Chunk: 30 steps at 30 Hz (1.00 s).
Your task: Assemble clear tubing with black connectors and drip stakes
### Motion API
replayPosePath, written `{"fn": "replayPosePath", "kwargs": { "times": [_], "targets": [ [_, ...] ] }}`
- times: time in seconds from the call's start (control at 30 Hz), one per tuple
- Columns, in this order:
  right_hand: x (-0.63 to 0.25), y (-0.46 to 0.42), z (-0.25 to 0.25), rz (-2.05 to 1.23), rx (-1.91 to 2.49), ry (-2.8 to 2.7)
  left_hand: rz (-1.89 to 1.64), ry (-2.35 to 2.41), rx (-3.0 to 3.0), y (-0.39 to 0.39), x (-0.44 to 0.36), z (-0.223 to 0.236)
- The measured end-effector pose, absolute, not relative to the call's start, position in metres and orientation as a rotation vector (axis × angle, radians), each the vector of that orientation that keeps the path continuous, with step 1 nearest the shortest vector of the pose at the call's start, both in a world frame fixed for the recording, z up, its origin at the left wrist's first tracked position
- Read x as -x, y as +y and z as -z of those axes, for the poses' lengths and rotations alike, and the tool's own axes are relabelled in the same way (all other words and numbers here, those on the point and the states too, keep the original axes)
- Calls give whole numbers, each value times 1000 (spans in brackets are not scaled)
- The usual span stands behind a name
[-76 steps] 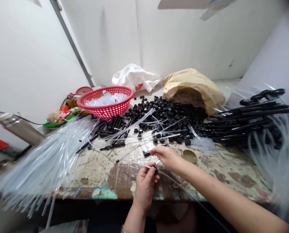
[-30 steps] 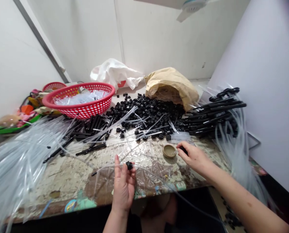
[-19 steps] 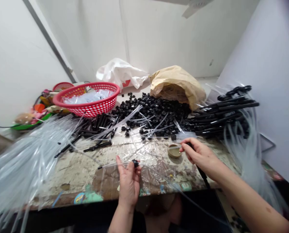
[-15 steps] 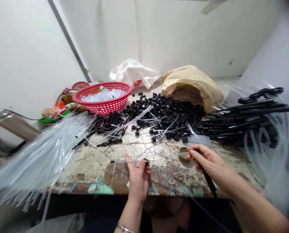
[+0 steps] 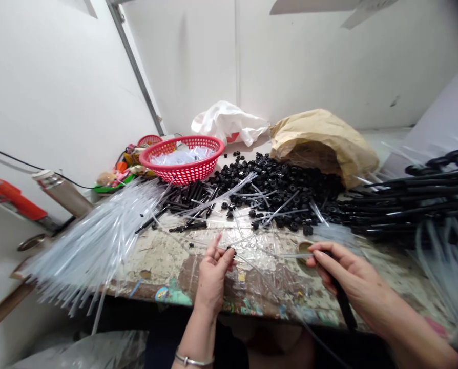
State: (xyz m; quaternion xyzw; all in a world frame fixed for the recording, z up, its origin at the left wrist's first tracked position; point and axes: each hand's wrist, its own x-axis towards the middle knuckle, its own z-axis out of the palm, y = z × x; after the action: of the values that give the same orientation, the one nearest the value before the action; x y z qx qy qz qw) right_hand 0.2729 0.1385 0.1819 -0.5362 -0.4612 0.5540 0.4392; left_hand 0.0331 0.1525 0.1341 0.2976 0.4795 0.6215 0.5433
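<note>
My left hand (image 5: 212,279) is above the front of the worktable, thumb and fingers pinching a small black plastic fitting (image 5: 231,250) with a thin clear tube running out of it. Its index finger points away. To the right, my right hand (image 5: 348,269) grips the end of a clear plastic tube (image 5: 295,255) between thumb and forefinger. A black rod-like piece (image 5: 343,302) hangs down from the same palm; its upper end is hidden by the fingers. Beyond both hands lies a heap of black fittings (image 5: 286,189), with loose clear tubes across its front.
A bundle of clear tubes (image 5: 94,241) overhangs the table's left front edge. Behind it stands a red basket (image 5: 183,171) of clear pieces. A brown paper bag (image 5: 325,125) and white plastic bag (image 5: 223,120) lie at the back. Black tubes (image 5: 409,205) are stacked at right.
The camera view has swung left, so the scene sits farther right. My left hand keeps its pinch on the fitting; my right hand still holds the clear tube and black piece.
</note>
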Motion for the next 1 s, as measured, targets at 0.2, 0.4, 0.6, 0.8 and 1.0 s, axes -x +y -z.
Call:
{"fn": "replayPosePath", "kwargs": {
  "times": [0.2,0.4,0.6,0.8,1.0],
  "targets": [
    [-254,126,-196,-1535,1269,-1084,-1385,963,-516,137,-69,-125],
    [-232,115,-180,-1639,1227,-1043,-1353,873,-374,135,-79,-119],
    [-230,122,-162,-1568,1284,-989,-1369,866,-305,135,-83,-111],
    [-228,123,-157,-1508,1320,-1033,-1409,874,-250,137,-88,-112],
    [-226,126,-153,-1461,1331,-1086,-1399,892,-218,138,-89,-113]
  ]
}}
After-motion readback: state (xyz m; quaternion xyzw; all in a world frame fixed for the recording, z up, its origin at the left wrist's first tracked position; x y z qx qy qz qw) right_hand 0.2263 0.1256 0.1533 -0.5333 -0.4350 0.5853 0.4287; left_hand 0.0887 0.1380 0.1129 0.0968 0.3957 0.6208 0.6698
